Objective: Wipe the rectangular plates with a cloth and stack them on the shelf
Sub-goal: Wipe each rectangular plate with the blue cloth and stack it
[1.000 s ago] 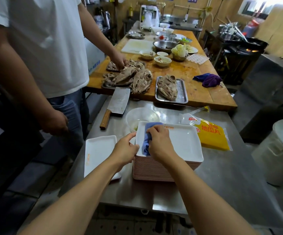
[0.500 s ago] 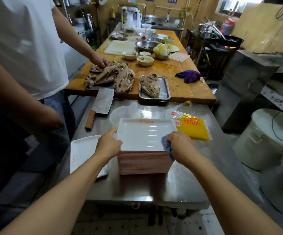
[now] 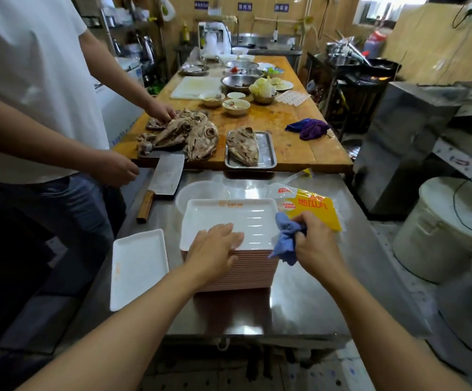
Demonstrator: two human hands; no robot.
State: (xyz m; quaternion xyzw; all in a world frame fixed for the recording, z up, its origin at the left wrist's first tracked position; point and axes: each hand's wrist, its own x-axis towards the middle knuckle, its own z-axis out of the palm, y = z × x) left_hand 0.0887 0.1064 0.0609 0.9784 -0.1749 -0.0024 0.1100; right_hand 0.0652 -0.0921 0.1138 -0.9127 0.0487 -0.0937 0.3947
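A tall stack of rectangular plates [image 3: 237, 275], white on top with pink edges, stands on the steel table [image 3: 308, 300]. My left hand [image 3: 213, 252] lies flat with straight fingers on the near left part of the top plate [image 3: 234, 218]. At the stack's right edge my right hand [image 3: 315, 244] grips a bunched blue cloth [image 3: 285, 235], which hangs over the plate's right rim. A single white rectangular plate [image 3: 137, 266] lies on the table left of the stack.
A cleaver [image 3: 164, 182] lies beyond the left plate, a clear plastic bowl [image 3: 198, 191] behind the stack, a yellow packet [image 3: 313, 207] to its right. A person in a white shirt [image 3: 31, 94] stands at left handling meat [image 3: 184, 134] on the wooden table. A white bucket [image 3: 443, 227] stands at right.
My left hand has moved from the stack's left edge onto the top plate. My right hand with the cloth stays at the stack's right edge, after crossing from the left side a second ago.
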